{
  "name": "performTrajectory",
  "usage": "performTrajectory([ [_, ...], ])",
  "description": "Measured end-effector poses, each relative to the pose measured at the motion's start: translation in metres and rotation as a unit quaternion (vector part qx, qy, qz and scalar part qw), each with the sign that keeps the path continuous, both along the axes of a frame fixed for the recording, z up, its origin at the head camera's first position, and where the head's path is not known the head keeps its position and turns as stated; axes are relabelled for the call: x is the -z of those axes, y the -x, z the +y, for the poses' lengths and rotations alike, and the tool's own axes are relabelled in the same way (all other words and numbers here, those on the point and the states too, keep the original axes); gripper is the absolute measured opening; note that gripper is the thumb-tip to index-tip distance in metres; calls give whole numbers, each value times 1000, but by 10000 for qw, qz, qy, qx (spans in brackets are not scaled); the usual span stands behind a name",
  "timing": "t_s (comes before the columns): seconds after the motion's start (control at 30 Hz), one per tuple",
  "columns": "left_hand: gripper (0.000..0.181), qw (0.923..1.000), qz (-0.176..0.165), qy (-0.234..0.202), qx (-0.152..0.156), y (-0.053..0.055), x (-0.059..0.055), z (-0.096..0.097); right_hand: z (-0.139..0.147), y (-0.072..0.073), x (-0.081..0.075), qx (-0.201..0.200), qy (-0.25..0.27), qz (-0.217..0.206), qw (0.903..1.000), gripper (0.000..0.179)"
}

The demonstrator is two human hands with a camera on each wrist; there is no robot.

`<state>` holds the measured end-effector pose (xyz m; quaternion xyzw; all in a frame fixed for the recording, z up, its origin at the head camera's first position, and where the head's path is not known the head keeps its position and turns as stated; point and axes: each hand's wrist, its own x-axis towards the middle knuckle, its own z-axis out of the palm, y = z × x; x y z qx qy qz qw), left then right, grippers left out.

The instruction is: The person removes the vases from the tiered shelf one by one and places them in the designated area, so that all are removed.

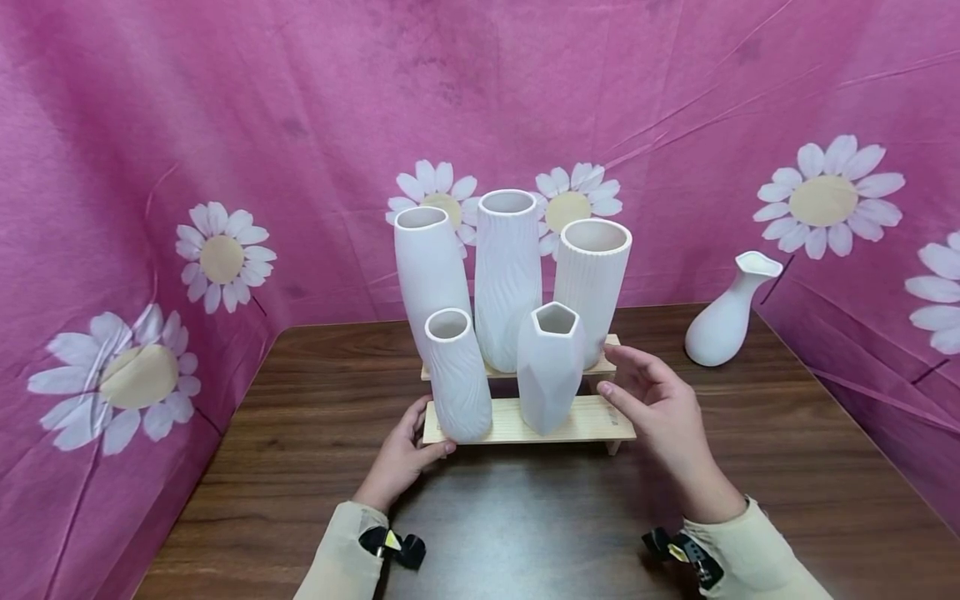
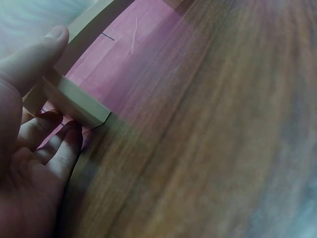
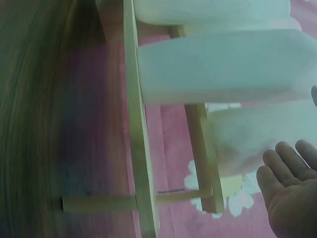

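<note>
A two-tier pale wooden stand (image 1: 504, 427) carries several white vases. On its lower board are a short wavy-ribbed vase (image 1: 461, 383) and a faceted vase (image 1: 551, 375). Behind them stand a smooth vase (image 1: 429, 275), a tall wavy vase (image 1: 507, 279) and a vertically ribbed vase (image 1: 592, 275). My left hand (image 1: 401, 458) grips the lower board's left end, its thumb at the front edge; in the left wrist view its fingers curl by the stand's leg (image 2: 77, 101). Beside the right end, my right hand (image 1: 663, 417) has its fingers spread, holding nothing; whether fingertips touch the stand I cannot tell.
A white narrow-necked vase (image 1: 723, 321) stands alone at the back right of the dark wooden table (image 1: 315, 417). Pink cloth (image 1: 322, 125) with large white daisies hangs behind the table and along both sides.
</note>
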<state>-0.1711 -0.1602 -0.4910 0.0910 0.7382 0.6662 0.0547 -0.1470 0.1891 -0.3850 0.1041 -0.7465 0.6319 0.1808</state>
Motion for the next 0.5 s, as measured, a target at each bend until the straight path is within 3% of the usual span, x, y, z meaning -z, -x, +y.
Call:
performTrajectory([
  [0.5,81,9999,122,-11,1,2,3,0,-29,3,0,-505,-31,-116,9987,59],
])
